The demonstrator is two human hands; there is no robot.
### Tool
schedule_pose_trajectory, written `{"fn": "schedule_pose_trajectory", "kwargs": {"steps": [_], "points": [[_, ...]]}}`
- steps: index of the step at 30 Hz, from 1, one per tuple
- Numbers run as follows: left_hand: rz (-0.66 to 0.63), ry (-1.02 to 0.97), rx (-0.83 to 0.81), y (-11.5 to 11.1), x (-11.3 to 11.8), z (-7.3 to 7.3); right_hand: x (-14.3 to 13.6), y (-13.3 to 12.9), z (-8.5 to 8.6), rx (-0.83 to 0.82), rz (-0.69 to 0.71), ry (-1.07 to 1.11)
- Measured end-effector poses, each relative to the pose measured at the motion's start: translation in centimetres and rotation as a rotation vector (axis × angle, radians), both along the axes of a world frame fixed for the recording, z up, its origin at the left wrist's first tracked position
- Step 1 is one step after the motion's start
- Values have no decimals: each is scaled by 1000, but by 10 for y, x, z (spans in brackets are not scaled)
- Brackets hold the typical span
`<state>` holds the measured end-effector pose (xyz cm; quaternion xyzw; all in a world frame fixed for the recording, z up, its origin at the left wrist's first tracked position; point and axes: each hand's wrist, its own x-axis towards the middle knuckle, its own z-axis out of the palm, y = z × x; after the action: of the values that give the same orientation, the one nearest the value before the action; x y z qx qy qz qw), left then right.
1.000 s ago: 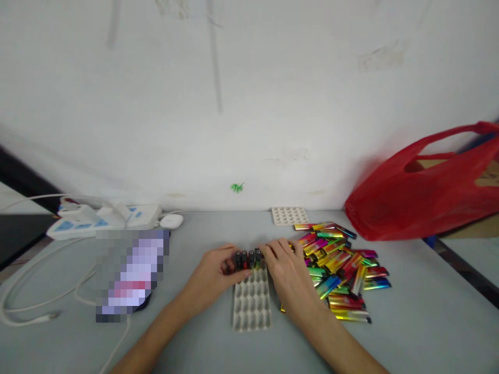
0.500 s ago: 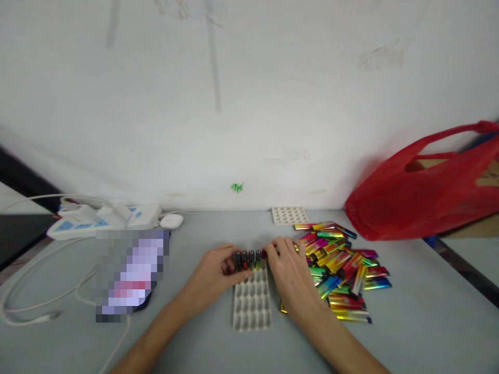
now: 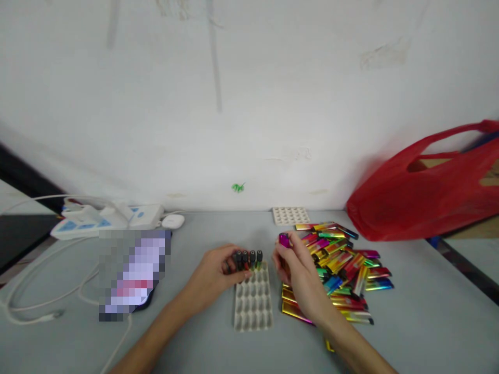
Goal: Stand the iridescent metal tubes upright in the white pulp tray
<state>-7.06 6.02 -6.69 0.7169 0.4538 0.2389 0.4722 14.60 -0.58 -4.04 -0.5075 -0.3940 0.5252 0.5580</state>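
A pale moulded tray (image 3: 253, 306) with rows of small pockets lies on the grey table. Several lighters (image 3: 252, 256) with black tops stand upright in a row at its far end. My left hand (image 3: 222, 267) has its thumb and fingers closed round the left end of that row. To the right of the tray, my right hand (image 3: 294, 259) is raised, its fingers closed on a purple lighter (image 3: 284, 240) whose end points up. Beside and beyond that hand lies a loose pile of shiny coloured lighters (image 3: 341, 259).
A second pocketed tray (image 3: 290, 215) lies by the wall. Left are a phone (image 3: 134, 275), white cables, a power strip (image 3: 109, 221) and a small white device (image 3: 172, 222). A red bag (image 3: 421, 192) stands at the right.
My right hand has drawn back slightly from the row and turned, and the purple lighter now shows in its fingers. My left hand has stayed at the row.
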Motion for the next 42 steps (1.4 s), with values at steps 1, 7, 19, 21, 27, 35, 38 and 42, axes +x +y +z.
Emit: {"fn": "schedule_pose_trajectory", "kwargs": {"steps": [1,7,19,21,27,35,38,42], "points": [[0,-4,-2,0,0,0,0,1,1,-31,43,95],[25,12,5,0,1,3,-2,6,7,-152,234,457],[32,10,8,-2,1,0,3,5,3,-265,375,567],[34,8,22,-1,1,0,3,5,1,-270,378,559],[28,1,12,0,1,-2,0,2,-3,-297,370,513],[30,11,14,0,1,0,-7,-1,7,-317,305,478],[27,9,14,0,1,0,-7,-1,8,-338,330,486],[26,6,3,0,1,-2,-7,-2,6,-320,313,477]]}}
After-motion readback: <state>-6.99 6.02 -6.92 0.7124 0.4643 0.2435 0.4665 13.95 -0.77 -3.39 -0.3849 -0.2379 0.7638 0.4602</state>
